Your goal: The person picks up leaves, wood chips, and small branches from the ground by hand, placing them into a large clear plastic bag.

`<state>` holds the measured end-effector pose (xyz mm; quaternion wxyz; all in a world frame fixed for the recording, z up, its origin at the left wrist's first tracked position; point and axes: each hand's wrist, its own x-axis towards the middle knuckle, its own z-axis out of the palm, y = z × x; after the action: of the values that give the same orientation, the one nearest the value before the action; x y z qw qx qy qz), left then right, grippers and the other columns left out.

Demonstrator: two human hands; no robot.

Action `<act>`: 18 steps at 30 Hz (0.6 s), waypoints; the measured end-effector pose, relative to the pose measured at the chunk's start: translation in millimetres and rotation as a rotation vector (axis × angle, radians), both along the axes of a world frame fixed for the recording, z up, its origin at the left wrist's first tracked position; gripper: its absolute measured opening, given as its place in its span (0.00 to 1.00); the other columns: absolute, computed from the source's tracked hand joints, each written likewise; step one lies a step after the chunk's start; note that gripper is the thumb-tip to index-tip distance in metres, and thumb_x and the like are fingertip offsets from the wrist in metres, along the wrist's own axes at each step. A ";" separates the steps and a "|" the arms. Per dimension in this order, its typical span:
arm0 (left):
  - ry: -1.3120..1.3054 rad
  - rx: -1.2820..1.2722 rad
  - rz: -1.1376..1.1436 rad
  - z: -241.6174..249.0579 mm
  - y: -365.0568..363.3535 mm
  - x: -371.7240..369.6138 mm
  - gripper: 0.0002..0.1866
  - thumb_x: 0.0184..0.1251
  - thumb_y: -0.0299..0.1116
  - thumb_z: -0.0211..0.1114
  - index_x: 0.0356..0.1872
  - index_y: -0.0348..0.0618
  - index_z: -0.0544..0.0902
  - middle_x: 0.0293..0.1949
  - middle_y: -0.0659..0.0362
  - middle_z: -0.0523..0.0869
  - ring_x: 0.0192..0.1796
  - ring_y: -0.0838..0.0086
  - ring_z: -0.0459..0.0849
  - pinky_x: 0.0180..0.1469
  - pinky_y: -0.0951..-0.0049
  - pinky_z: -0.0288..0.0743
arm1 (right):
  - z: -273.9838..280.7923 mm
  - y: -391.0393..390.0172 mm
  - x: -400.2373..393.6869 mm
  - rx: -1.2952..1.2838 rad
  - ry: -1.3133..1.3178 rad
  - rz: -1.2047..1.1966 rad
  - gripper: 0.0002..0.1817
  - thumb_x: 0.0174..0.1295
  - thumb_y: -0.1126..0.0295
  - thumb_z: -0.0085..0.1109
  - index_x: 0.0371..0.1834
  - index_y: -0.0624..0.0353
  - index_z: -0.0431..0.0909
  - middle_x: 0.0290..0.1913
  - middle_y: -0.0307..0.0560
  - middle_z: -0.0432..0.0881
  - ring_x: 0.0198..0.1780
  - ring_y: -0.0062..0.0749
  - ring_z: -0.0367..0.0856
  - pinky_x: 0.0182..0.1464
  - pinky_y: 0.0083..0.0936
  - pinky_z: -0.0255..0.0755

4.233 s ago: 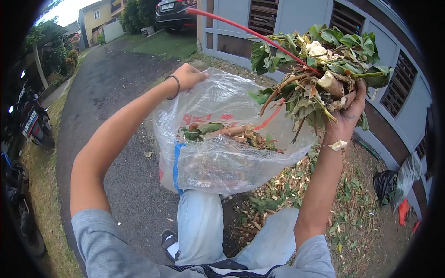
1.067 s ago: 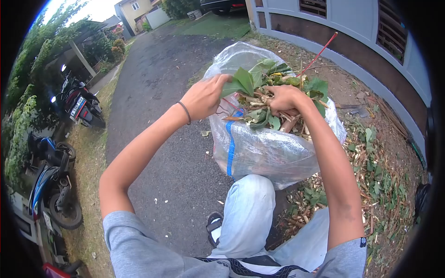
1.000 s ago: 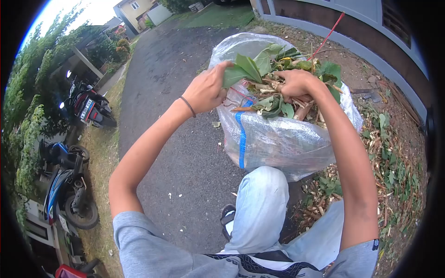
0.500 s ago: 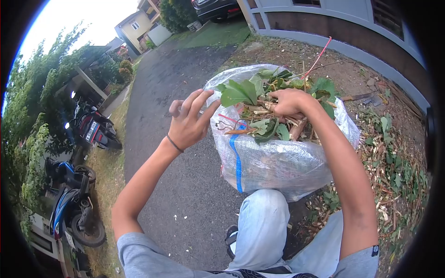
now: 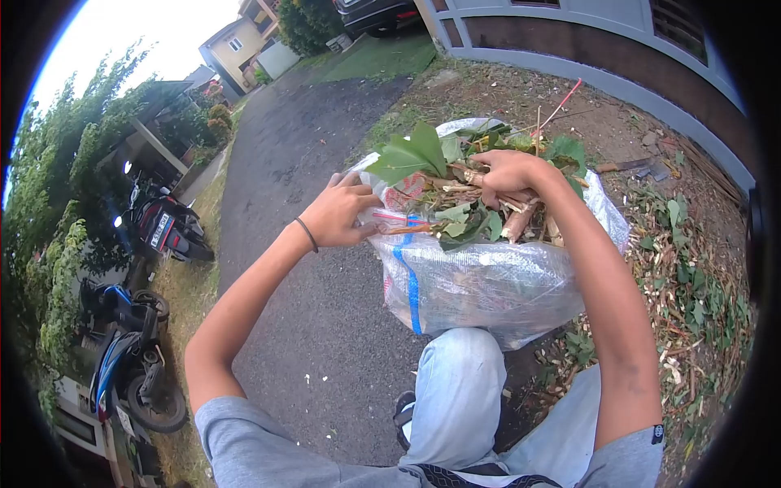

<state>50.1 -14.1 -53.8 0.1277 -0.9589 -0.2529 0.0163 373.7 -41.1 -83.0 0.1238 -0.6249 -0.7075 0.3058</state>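
Observation:
A translucent woven plastic sack (image 5: 488,285) with a blue stripe stands in front of my knee, filled with cut branches (image 5: 514,221) and green leaves (image 5: 413,154). At the sack's left rim, my left hand (image 5: 346,213) has its fingers curled over the plastic, gripping it. My right hand (image 5: 517,175) is down on the branches in the sack's mouth, fingers bent round them; some fingertips are hidden among the sticks. A thin pink-red strip (image 5: 561,106) sticks up behind the right hand.
Chopped stems and leaves (image 5: 691,301) litter the ground on the right. A bladed tool with a wooden handle (image 5: 625,165) lies beyond the sack. A grey wall (image 5: 602,61) runs behind. Two motorbikes (image 5: 167,224) stand left of the asphalt lane (image 5: 285,163); a dark car (image 5: 378,15) is farther off.
My left hand has come down from above the left rim and closed on the sack's edge, which is pulled slightly outward. The large leaf has shifted; my right hand stays on the branches.

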 end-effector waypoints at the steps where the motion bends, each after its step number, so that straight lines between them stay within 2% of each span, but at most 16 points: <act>1: -0.030 -0.146 0.053 1.4 0.4 -6.9 0.21 0.60 0.49 0.69 0.45 0.41 0.86 0.38 0.55 0.83 0.52 0.59 0.74 0.58 0.54 0.63 | -0.1 0.1 1.5 0.011 0.013 0.011 0.59 0.22 0.69 0.67 0.74 0.57 0.65 0.63 0.61 0.78 0.59 0.45 0.81 0.58 0.31 0.76; 2: -0.086 -0.183 0.055 -0.4 -0.3 -13.0 0.23 0.61 0.52 0.68 0.39 0.39 0.86 0.33 0.56 0.81 0.49 0.60 0.74 0.57 0.55 0.61 | -6.5 5.0 2.2 0.056 -0.017 0.005 0.59 0.22 0.69 0.67 0.75 0.57 0.65 0.64 0.60 0.77 0.59 0.45 0.80 0.57 0.31 0.76; 5: -0.016 -0.182 0.174 14.9 -33.5 -9.9 0.21 0.60 0.50 0.69 0.34 0.38 0.85 0.31 0.56 0.79 0.47 0.60 0.73 0.57 0.57 0.60 | -5.9 6.4 0.3 -0.006 -0.007 -0.018 0.59 0.22 0.69 0.67 0.75 0.57 0.65 0.64 0.59 0.77 0.60 0.46 0.80 0.57 0.32 0.76; 6: -0.067 -0.176 0.099 16.6 -47.5 -9.8 0.18 0.58 0.45 0.69 0.28 0.38 0.82 0.31 0.57 0.79 0.48 0.61 0.74 0.59 0.58 0.58 | -6.1 5.9 -0.8 0.001 -0.022 -0.025 0.59 0.23 0.69 0.67 0.75 0.54 0.65 0.64 0.58 0.77 0.59 0.46 0.80 0.57 0.33 0.76; 7: -0.065 -0.176 0.091 19.8 -62.3 -7.2 0.18 0.58 0.45 0.69 0.28 0.38 0.82 0.31 0.57 0.79 0.48 0.61 0.74 0.59 0.58 0.58 | -4.4 5.2 -1.9 0.000 -0.020 -0.034 0.59 0.23 0.69 0.67 0.75 0.54 0.65 0.64 0.58 0.77 0.59 0.46 0.80 0.57 0.33 0.76; 9: -0.263 -0.113 -0.097 27.4 -91.4 0.0 0.13 0.55 0.39 0.67 0.26 0.38 0.80 0.34 0.57 0.80 0.50 0.62 0.75 0.60 0.58 0.58 | -0.7 1.0 -7.0 -0.030 -0.068 -0.066 0.60 0.22 0.69 0.66 0.75 0.50 0.65 0.62 0.56 0.79 0.58 0.45 0.81 0.57 0.34 0.76; 10: -0.417 -0.106 -0.109 29.9 -102.4 8.0 0.11 0.47 0.35 0.67 0.21 0.38 0.77 0.31 0.56 0.80 0.45 0.61 0.79 0.58 0.58 0.62 | -3.4 0.5 -9.6 -0.034 -0.068 -0.065 0.60 0.22 0.69 0.66 0.75 0.50 0.65 0.62 0.56 0.79 0.58 0.45 0.81 0.57 0.34 0.76; 11: -0.419 -0.111 -0.103 32.0 -103.1 10.1 0.11 0.47 0.35 0.67 0.21 0.38 0.77 0.31 0.56 0.80 0.45 0.61 0.79 0.58 0.58 0.62 | -8.0 0.3 -13.5 0.053 -0.131 -0.042 0.55 0.29 0.65 0.66 0.75 0.48 0.65 0.62 0.54 0.80 0.59 0.44 0.81 0.58 0.35 0.75; 13: -0.743 -0.563 -0.178 36.7 -99.1 16.8 0.11 0.38 0.32 0.65 0.16 0.35 0.73 0.23 0.54 0.77 0.35 0.61 0.79 0.52 0.60 0.67 | -13.9 -2.7 -17.7 0.235 -0.263 0.002 0.47 0.43 0.58 0.64 0.75 0.44 0.66 0.60 0.51 0.82 0.60 0.43 0.82 0.61 0.37 0.73; 14: -0.950 -0.706 -0.120 29.6 -97.3 23.1 0.13 0.31 0.31 0.61 0.12 0.33 0.66 0.17 0.53 0.72 0.24 0.65 0.72 0.38 0.66 0.68 | -3.6 -16.8 -24.5 0.205 -0.316 0.033 0.41 0.52 0.53 0.60 0.74 0.44 0.67 0.63 0.51 0.80 0.63 0.42 0.79 0.65 0.39 0.70; 15: -0.949 -0.713 -0.136 25.4 -90.3 23.2 0.13 0.31 0.31 0.61 0.12 0.33 0.66 0.17 0.53 0.72 0.24 0.65 0.72 0.38 0.66 0.68 | -4.5 -22.3 -31.3 0.222 -0.356 0.044 0.41 0.53 0.53 0.60 0.75 0.43 0.66 0.62 0.53 0.80 0.63 0.43 0.79 0.64 0.40 0.70; 17: -1.084 -0.727 -0.033 20.5 -76.8 24.0 0.13 0.32 0.30 0.57 0.11 0.35 0.61 0.15 0.52 0.69 0.21 0.69 0.64 0.28 0.71 0.61 | -2.8 -38.0 -38.5 0.265 -0.469 0.083 0.40 0.55 0.55 0.59 0.76 0.44 0.63 0.58 0.53 0.83 0.60 0.43 0.82 0.62 0.40 0.72; 18: -1.091 -0.660 -0.133 21.6 -77.1 30.7 0.14 0.33 0.29 0.55 0.10 0.36 0.58 0.14 0.54 0.66 0.19 0.71 0.60 0.23 0.72 0.52 | -4.1 -46.0 -40.5 0.292 -0.502 0.097 0.40 0.56 0.56 0.59 0.77 0.44 0.62 0.56 0.52 0.84 0.58 0.42 0.83 0.59 0.40 0.74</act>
<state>80.8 -91.2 -32.2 -0.3207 -0.8320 -0.2030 -0.4047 333.2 -87.1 -87.1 0.0187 -0.6219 -0.7818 0.0421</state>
